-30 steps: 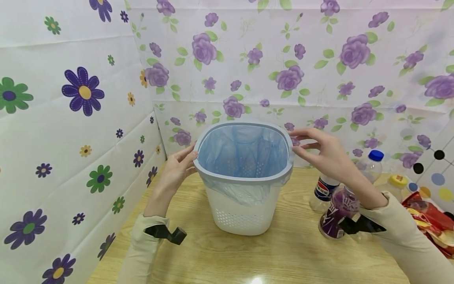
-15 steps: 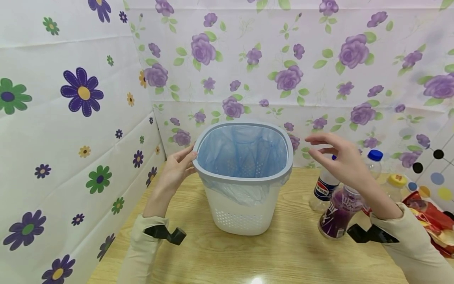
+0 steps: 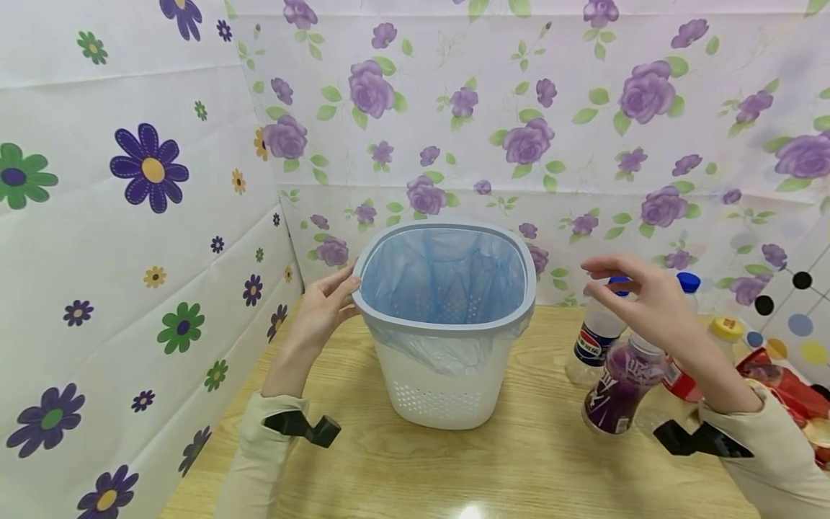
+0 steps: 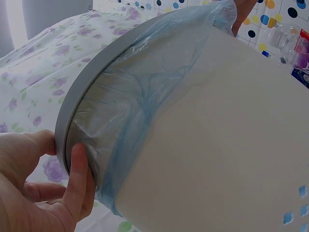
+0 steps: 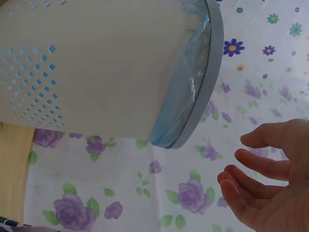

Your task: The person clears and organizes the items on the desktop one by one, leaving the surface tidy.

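Observation:
A white trash can (image 3: pixel 447 396) with a grey rim (image 3: pixel 447 331) stands upright on the table, perforated low on its wall. Its blue plastic bag (image 3: pixel 444 281) lines the inside and folds out beneath the rim. At the left side my left hand (image 3: pixel 320 310) pinches the rim, thumb on top and fingers underneath against the bag, as the left wrist view shows. My right hand (image 3: pixel 655 306) hovers to the right of the can, apart from it, fingers loosely bent with nothing between them. It covers part of the bottles behind it.
Right of the can stand a Pepsi-labelled bottle (image 3: pixel 590 346), a purple-labelled bottle (image 3: pixel 622 386) and a yellow-capped bottle (image 3: pixel 726 329), among others. A red packet (image 3: pixel 794 386) lies at the far right. Flowered sheets (image 3: pixel 454 108) enclose the wooden table (image 3: pixel 389 476) behind and left.
My right hand has let go of the can's right rim and moved away to the right, over the bottles. The left hand and the can have stayed put.

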`<control>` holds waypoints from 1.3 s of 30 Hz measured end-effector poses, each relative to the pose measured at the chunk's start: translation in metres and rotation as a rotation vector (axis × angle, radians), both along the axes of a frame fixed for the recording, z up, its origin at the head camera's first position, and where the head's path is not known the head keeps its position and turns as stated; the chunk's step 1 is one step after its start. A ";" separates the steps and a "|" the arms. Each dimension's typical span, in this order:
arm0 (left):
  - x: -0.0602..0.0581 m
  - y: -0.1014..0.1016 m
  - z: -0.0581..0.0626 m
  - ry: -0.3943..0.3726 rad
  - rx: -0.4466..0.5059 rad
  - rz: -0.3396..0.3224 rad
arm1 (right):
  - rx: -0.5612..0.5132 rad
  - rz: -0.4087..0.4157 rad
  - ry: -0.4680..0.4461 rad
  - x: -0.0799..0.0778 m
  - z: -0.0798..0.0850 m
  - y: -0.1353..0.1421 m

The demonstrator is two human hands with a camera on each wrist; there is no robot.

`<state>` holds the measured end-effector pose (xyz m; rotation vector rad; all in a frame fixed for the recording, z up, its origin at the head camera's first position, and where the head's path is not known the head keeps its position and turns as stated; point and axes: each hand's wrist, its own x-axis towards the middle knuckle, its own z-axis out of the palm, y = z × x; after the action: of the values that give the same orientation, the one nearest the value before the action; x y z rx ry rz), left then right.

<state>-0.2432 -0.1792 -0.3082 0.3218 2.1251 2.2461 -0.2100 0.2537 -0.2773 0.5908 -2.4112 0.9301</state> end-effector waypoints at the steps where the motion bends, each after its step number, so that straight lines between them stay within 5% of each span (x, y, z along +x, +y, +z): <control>1: 0.000 0.000 0.000 0.000 0.001 0.000 | -0.002 -0.004 -0.007 0.000 -0.001 0.001; 16: -0.002 0.000 -0.001 -0.010 0.012 0.013 | 0.049 -0.088 -0.026 0.005 -0.022 0.026; 39: -0.002 0.000 -0.001 -0.020 0.021 0.001 | 0.193 -0.188 -0.293 0.016 -0.051 0.058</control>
<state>-0.2453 -0.1796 -0.3093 0.2978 2.0930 2.2637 -0.1941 0.3113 -0.3280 0.3015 -2.7843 0.7526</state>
